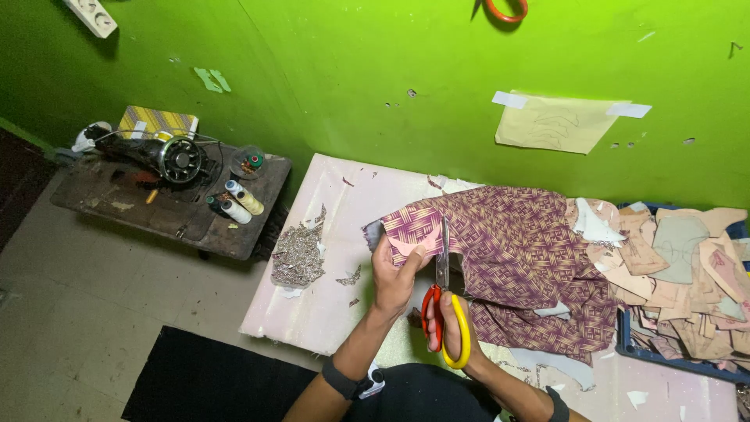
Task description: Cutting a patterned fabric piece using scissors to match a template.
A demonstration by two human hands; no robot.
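Note:
My left hand (pixel 394 275) pinches the near edge of a purple patterned fabric (pixel 522 248) together with a pink paper pattern piece (pixel 412 244) lying on it. My right hand (pixel 447 322) grips scissors (pixel 444 301) with one red and one yellow handle loop. The blades point away from me and sit in the fabric just right of the pattern piece. The cloth spreads to the right over a pale pink table (pixel 328 258).
A blue tray (pixel 672 355) heaped with tan and pink cut pattern pieces (pixel 680 273) lies at the right. A pile of fabric scraps (pixel 297 256) sits at the table's left. A sewing machine (pixel 160 154) and thread spools (pixel 238 202) stand on a dark wooden table. The wall is green.

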